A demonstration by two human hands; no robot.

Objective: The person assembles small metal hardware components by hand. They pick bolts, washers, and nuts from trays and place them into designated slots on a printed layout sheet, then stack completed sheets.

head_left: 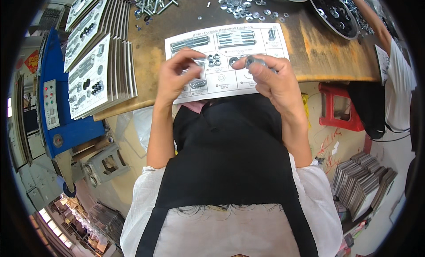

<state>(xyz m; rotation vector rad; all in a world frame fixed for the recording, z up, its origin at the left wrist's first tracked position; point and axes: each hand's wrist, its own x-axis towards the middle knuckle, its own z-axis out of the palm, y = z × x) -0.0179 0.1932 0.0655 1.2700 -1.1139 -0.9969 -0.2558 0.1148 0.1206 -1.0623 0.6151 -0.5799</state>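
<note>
A white printed card [228, 90] lies at the table's front edge, with bolts [236, 37], several nuts [214, 59] and other hardware in its sections. Over its left part my left hand [179, 75] is curled. Something small and shiny shows between its thumb and forefinger, too blurred to name. My right hand [276, 78], above the card's right side, grips a short stack of grey metal washers [252, 62] between thumb and fingers. The end washer's hole faces left, and the fingers hide part of the stack.
Filled hardware cards [90, 75] stand in rows at left. Loose bolts [155, 0] and washers [241, 9] lie at the back. A dark round tray [349, 31] sits at back right, near another person's arm [376, 22]. A red stool [327, 106] stands below.
</note>
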